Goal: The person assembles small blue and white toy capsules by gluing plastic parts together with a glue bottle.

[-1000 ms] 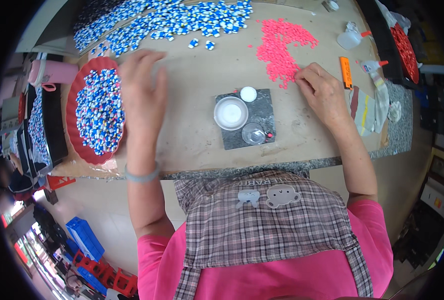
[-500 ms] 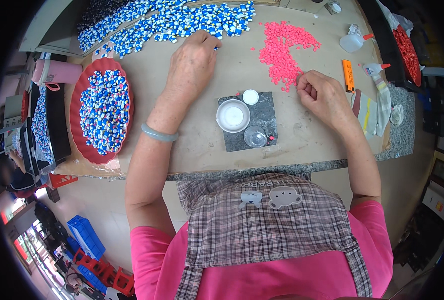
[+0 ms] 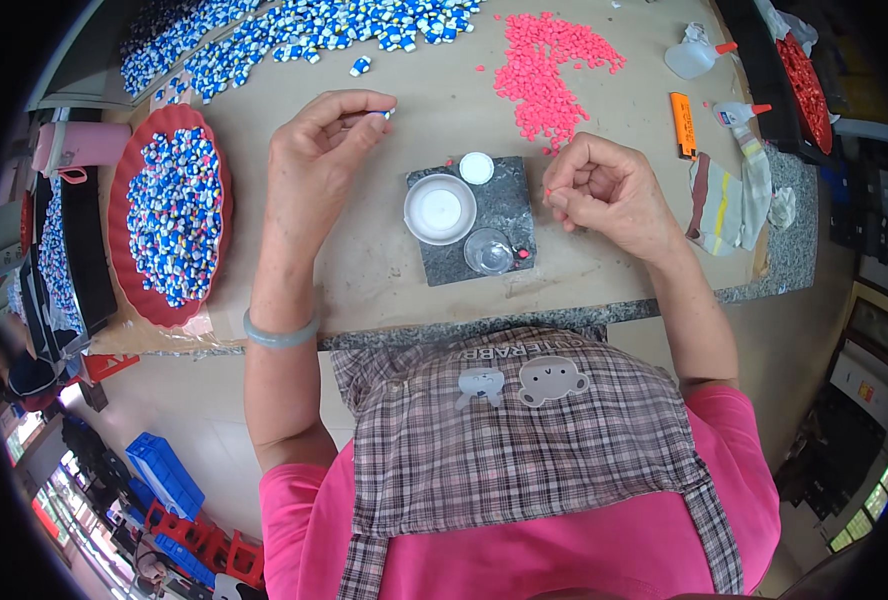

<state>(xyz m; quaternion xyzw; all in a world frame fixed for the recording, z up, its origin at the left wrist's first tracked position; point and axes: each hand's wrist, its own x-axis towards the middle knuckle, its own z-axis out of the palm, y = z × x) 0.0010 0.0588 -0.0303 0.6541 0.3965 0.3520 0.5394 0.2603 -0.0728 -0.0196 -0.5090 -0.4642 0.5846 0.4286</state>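
Observation:
My left hand pinches a small blue-and-white piece between thumb and forefinger, left of the dark stone tile. To the tile's right, my right hand is closed with a tiny pink piece at its fingertips. On the tile stand a white round dish, a white cap and a small clear cup. A pink bit lies beside the cup. Beyond my right hand spreads a heap of pink pieces; blue-and-white pieces cover the far left.
A red scalloped bowl full of blue-and-white pieces stands at left, near a pink cup. On the right lie two glue bottles, an orange box cutter and a striped cloth. The stone table edge runs before me.
My left hand has come back from the blue-and-white pile with one piece. My right hand has left the pink heap and moved nearer the tile, a pink piece in its fingertips.

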